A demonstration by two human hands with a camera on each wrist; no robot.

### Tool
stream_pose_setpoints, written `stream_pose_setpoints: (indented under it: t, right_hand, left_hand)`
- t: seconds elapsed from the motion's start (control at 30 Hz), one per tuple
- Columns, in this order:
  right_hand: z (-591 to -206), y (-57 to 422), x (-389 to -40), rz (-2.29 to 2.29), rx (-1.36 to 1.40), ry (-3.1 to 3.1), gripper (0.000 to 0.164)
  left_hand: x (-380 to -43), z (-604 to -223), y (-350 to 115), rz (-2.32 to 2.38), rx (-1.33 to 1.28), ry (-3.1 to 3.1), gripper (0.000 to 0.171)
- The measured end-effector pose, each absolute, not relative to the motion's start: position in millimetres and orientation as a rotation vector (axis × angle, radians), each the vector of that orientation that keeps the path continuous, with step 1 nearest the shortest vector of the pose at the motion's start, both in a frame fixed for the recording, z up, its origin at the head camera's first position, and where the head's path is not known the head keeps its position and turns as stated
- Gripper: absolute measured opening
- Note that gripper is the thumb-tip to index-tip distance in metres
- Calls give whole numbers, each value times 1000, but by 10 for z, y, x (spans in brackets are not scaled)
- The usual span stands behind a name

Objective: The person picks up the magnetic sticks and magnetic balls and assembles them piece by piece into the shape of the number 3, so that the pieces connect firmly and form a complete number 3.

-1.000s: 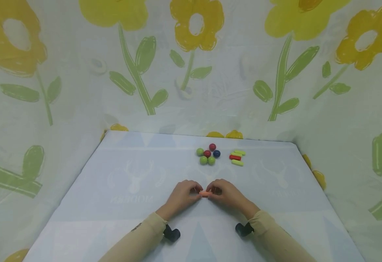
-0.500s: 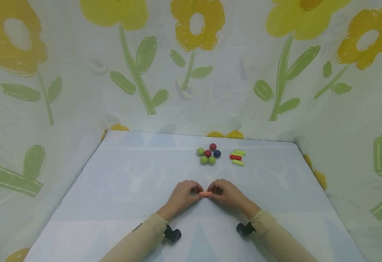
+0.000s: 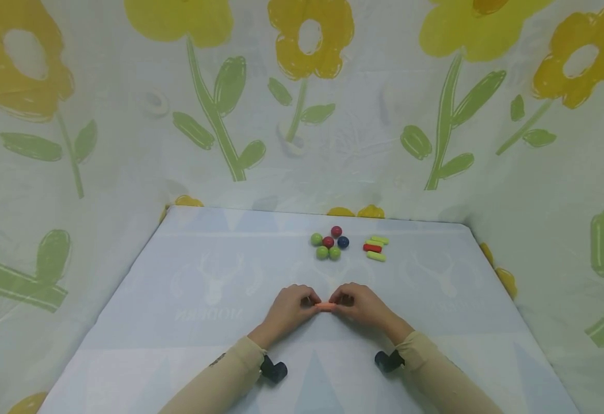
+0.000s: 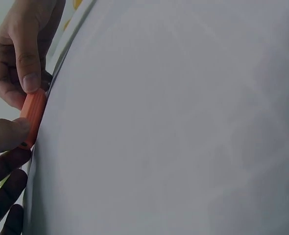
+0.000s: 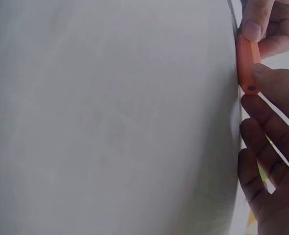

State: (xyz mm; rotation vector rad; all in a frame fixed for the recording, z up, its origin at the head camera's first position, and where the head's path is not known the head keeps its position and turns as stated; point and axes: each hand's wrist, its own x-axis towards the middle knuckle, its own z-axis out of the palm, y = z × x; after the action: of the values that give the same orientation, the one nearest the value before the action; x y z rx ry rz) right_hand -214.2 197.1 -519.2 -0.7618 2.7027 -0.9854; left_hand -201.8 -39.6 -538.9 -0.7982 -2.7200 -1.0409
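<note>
A short orange ribbed rod [image 3: 325, 307] lies crosswise between the two hands, just over the table's middle. At its left end my left hand [image 3: 289, 307] pinches it between thumb and fingers. My right hand [image 3: 362, 307] pinches the opposite end in the same way. From the left wrist, the rod [image 4: 35, 110] shows lengthwise grooves, with a thumb on each end part. A small dark hole is visible in the rod's end [image 5: 251, 88] in the right wrist view. Parts of both ends are hidden under the fingers.
Beyond the hands sits a cluster of small balls: green [image 3: 322, 252], red [image 3: 336, 231] and dark blue [image 3: 343, 242]. To their right lie several short rods, yellow-green [image 3: 376, 256] and red [image 3: 372, 248]. Flower-printed curtains [image 3: 364, 155] surround the white-and-blue table [image 3: 203, 322].
</note>
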Motion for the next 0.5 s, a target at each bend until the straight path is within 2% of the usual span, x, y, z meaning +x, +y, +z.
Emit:
stream_pose_setpoints:
  t: [0.5]
  right_hand:
    - [-5140, 1994, -2183, -1048, -621, 2671, 17]
  left_hand:
    - [-1996, -5328, -373, -1039, -766, -2751, 7]
